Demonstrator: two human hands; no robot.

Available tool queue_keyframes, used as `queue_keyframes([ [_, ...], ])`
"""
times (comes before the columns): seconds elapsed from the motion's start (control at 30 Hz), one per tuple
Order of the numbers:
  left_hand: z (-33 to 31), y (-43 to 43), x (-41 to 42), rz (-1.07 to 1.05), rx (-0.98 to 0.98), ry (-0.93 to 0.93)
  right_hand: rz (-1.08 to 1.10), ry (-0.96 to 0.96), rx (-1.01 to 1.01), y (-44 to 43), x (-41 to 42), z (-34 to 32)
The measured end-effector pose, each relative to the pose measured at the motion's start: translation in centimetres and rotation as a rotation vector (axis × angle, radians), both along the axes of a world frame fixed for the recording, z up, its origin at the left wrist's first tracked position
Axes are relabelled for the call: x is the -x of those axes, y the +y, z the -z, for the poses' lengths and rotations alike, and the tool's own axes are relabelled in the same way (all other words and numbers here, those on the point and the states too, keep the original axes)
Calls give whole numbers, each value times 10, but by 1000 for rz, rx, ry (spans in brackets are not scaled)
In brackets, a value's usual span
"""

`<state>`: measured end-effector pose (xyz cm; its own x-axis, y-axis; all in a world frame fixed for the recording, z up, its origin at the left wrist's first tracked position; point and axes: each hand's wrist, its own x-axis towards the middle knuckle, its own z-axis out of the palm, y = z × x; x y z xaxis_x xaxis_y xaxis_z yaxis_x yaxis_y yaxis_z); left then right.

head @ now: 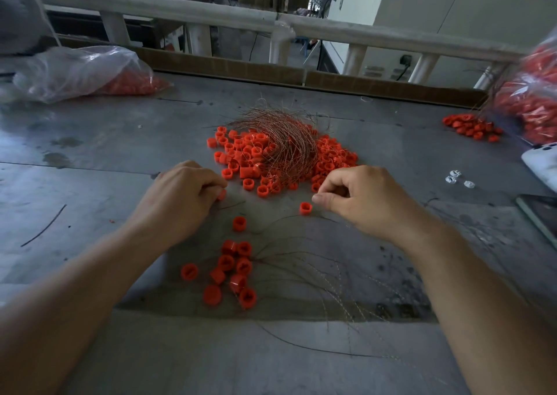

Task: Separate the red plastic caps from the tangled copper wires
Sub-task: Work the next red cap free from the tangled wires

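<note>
a: where are the caps [250,159]?
b: heaped mid-table [90,141], under the wires [286,141]; a few lie loose nearer. left hand [177,195] pinches one cap [222,194]. right hand [358,201] is curled, thumb beside a lone cap [305,208]; can't tell if it holds a wire.
a: handling?
b: caps look light, stiff, probably slick, so pinch the sides. wires look thin and springy; pull by a free end.
</note>
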<state>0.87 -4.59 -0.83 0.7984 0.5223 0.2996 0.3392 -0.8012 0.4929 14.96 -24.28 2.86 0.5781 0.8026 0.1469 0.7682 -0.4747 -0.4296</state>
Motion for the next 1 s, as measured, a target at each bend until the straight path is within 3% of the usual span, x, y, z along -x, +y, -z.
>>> queue_keyframes([
  [0.2, -6, -8, 2, 22, 22, -65, 33, -116, -143, 10, -2, 9],
  [0.33, -11, -14, 3, 9, 83, -140, -43, -219, -54, 21, -3, 16],
  [0.5, -15, -21, 4, 47, 98, -155, -105, -228, 53, 26, -2, 23],
  [0.7, -17, -25, 6, 77, 113, -184, -80, -239, -160, 21, 2, 14],
  [1.0, -19, -28, 7, 93, 105, -165, -61, -229, -152, 21, -1, 18],
])
